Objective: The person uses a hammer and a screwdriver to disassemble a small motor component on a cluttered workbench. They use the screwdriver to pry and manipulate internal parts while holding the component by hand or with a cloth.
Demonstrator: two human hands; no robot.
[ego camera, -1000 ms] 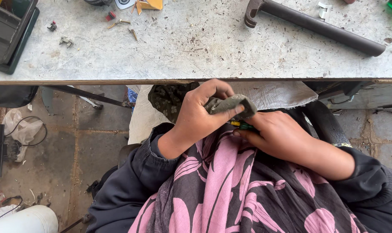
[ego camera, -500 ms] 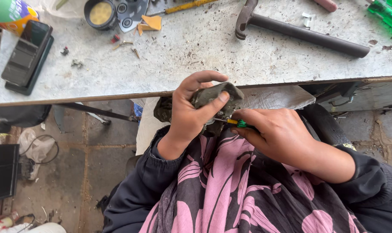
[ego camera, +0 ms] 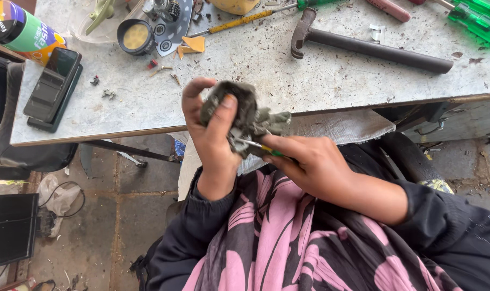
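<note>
Scuffed grey bench (ego camera: 320, 75) up top, cluttered: hammer (ego camera: 363, 46), green-handled screwdrivers (ego camera: 474, 19), small round tin (ego camera: 134, 36), phone (ego camera: 53, 86), spray can (ego camera: 18, 32). Below its edge, left hand (ego camera: 212, 134) has a tight grip on a grimy grey-green part (ego camera: 239, 110), thumb and fingers wrapped round it, held up in front of the bench edge. Right hand (ego camera: 315, 167) is closed round a small yellow-green screwdriver (ego camera: 258, 146), tip touching the part's underside, just right of the left thumb. Pink-and-black floral cloth (ego camera: 288, 237) over the lap.
</note>
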